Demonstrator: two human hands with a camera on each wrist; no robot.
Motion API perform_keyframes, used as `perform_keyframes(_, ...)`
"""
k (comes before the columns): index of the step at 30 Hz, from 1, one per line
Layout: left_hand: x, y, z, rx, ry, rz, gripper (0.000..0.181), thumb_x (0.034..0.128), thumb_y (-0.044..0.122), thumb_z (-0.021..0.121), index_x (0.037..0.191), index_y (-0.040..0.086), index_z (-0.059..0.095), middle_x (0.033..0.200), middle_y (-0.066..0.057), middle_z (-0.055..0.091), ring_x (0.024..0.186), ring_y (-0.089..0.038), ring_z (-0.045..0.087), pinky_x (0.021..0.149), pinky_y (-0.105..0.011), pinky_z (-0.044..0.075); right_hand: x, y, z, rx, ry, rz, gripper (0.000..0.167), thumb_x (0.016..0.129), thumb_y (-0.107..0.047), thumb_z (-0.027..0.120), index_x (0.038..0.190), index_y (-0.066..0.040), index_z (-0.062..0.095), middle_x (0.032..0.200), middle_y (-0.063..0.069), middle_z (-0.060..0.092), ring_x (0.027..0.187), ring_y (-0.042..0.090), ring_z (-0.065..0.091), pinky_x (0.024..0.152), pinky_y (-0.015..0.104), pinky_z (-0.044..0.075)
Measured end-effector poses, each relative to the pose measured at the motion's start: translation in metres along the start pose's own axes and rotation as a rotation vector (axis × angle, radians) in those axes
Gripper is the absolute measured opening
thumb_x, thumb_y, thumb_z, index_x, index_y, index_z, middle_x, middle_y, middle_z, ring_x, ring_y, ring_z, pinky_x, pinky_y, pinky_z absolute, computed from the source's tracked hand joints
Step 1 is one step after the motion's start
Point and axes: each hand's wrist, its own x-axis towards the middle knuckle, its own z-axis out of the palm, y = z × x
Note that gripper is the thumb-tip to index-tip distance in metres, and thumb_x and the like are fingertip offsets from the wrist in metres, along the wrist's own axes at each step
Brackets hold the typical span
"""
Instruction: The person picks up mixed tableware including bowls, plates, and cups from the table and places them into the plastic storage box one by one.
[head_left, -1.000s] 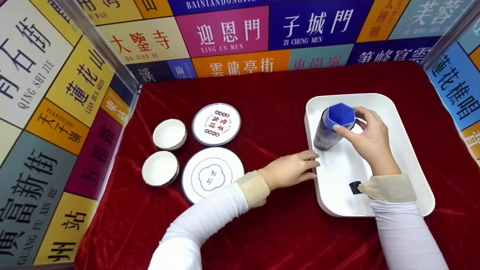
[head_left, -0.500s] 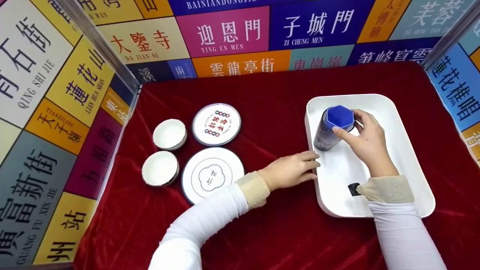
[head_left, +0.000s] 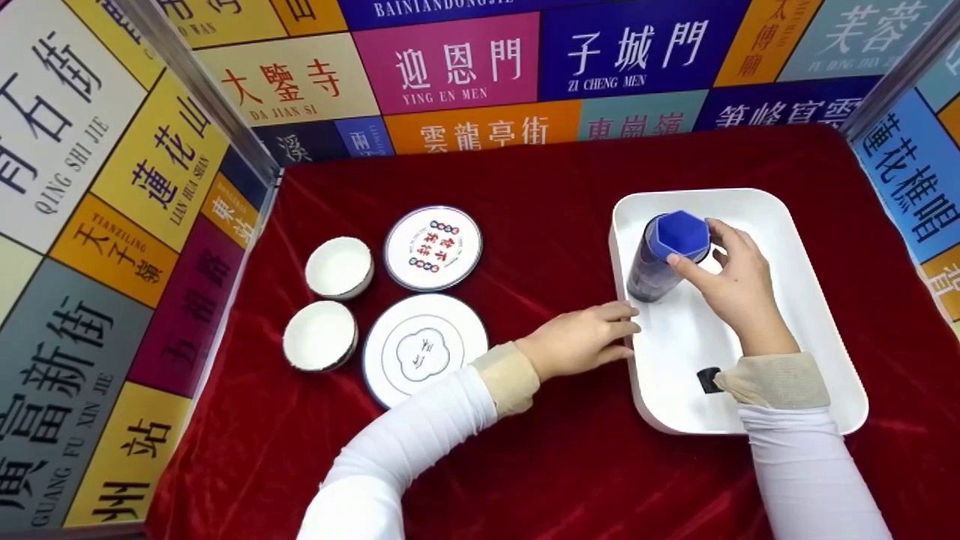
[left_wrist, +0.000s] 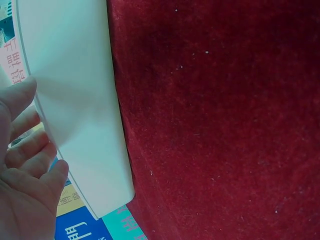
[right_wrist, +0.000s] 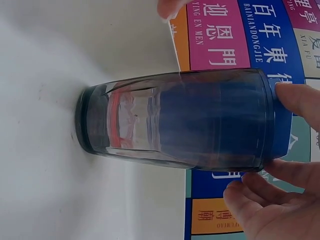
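In the head view a tall dark see-through cup (head_left: 651,270) stands in the left part of a white tray (head_left: 795,300), with a blue hexagonal cup (head_left: 681,234) nested in its top. My right hand (head_left: 739,281) pinches the blue cup's rim between thumb and fingers. The right wrist view shows the blue cup (right_wrist: 210,117) deep inside the dark cup (right_wrist: 97,120), and something clear and red below it. My left hand (head_left: 577,341) rests its fingertips on the tray's left rim; its fingers lie nearly straight in the left wrist view.
A small black piece (head_left: 709,380) lies in the tray beside my right cuff. On the red cloth at left are two white bowls (head_left: 339,268) (head_left: 321,336) and two round plates (head_left: 433,248) (head_left: 426,345). Printed panels (head_left: 465,64) stand around the back and sides.
The right hand and the blue cup have shifted very slightly, with the thumb and fingers still at the rim. The left hand has stayed in place.
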Motion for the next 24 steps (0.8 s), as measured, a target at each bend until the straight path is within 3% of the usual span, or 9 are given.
perform_keyframes(18,-0.005,-0.001,0.000,-0.013,0.012,-0.011,0.041,0.1036,0.038,0.056,0.139,0.017,0.062,0.151,-0.004,0.052,0.142,-0.016,0.047,0.120,-0.024,0.036,-0.011,-0.010,-0.003,-0.010,0.055,-0.025,0.076,0.092,-0.036,0.073,0.151,-0.001,0.041,0.150,0.021,0.045,0.139,0.038,0.043,0.116,0.049,0.041)
perform_keyframes(24,-0.009,-0.004,-0.001,-0.036,0.035,-0.008,0.039,0.1037,0.037,0.057,0.138,0.019,0.062,0.150,-0.003,0.054,0.140,-0.014,0.049,0.117,-0.022,0.039,-0.016,-0.012,-0.003,-0.005,0.083,-0.038,0.069,0.093,-0.035,0.072,0.147,-0.001,0.047,0.146,0.020,0.048,0.135,0.036,0.045,0.115,0.049,0.042)
